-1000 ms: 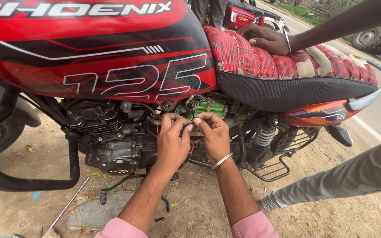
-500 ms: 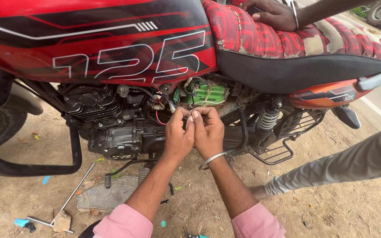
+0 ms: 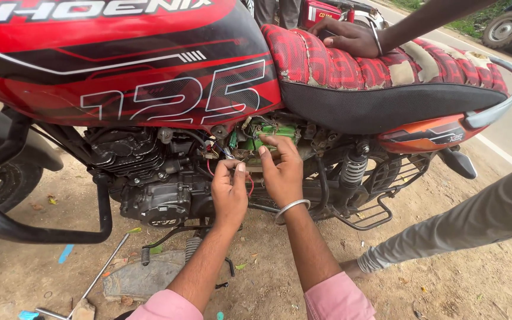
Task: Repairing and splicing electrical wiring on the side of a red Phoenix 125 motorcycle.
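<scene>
A red and black motorcycle (image 3: pixel 149 77) stands side-on in front of me, its side panel off. A green battery (image 3: pixel 268 131) shows under the seat. My left hand (image 3: pixel 229 192) pinches thin wires, one of them red (image 3: pixel 250 185), just below the battery. My right hand (image 3: pixel 282 172), with a metal bangle on the wrist, has its fingers closed on the same wires, fingertips almost touching the battery's lower edge. Both hands sit beside the black engine (image 3: pixel 149 178).
Another person's hand (image 3: pixel 351 37) rests on the red checked seat (image 3: pixel 386 65), and their grey-trousered leg (image 3: pixel 451 231) stretches in from the right. A long metal tool (image 3: pixel 99 275) and a flat stone (image 3: pixel 143 275) lie on the dirt. The rear shock (image 3: pixel 354 172) is right of my hands.
The view has risen and moved closer. My hands, pressed together half a second ago, have parted slightly; the right hand has reached up toward the green battery.
</scene>
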